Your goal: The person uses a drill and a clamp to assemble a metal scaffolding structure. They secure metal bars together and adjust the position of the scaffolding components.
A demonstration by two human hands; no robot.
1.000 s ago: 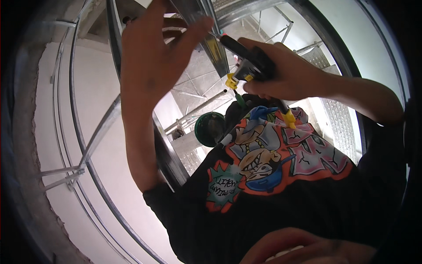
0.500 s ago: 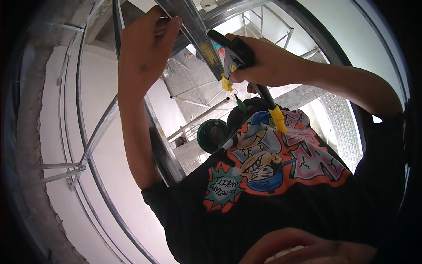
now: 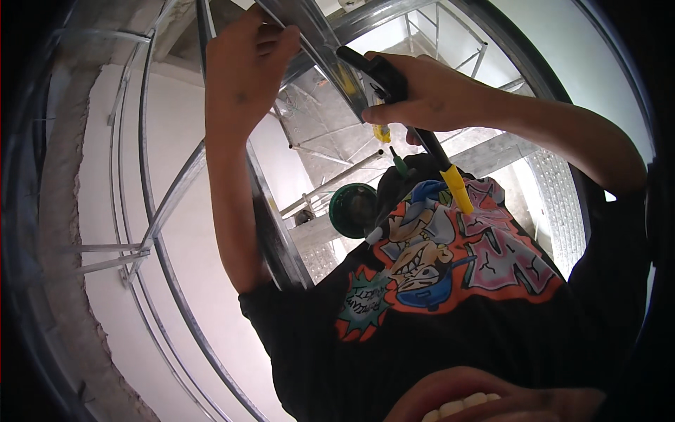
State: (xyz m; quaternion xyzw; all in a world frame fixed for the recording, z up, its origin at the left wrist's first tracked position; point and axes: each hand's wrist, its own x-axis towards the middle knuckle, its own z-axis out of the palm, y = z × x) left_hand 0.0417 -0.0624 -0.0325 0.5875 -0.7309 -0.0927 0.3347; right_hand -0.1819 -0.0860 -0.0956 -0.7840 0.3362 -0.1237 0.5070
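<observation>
Up at the left, my left hand (image 3: 246, 77) is raised with fingers curled and the thumb beside the edge of a shiny metal channel (image 3: 320, 42). What those fingers hold, if anything, is hidden. My right hand (image 3: 429, 91) is closed around a black hand tool (image 3: 385, 77) with a yellow-ended shaft (image 3: 457, 188) pointing down toward my shirt. The tool's black front end lies close to the channel. Below my right thumb, a small yellow part (image 3: 382, 133) shows. A green-handled tool (image 3: 400, 165) sits near my waist.
A round green container (image 3: 353, 209) is below, beside my waist. Metal framing bars (image 3: 176, 190) curve along the white wall at the left. Scaffold pipes (image 3: 337, 176) cross the space far below. Another metal upright (image 3: 278, 225) stands beside my left forearm.
The whole view has shifted slightly, so things sit further right. My right thumb and the tool have turned a little, and less of the yellow part and its bent wire shows.
</observation>
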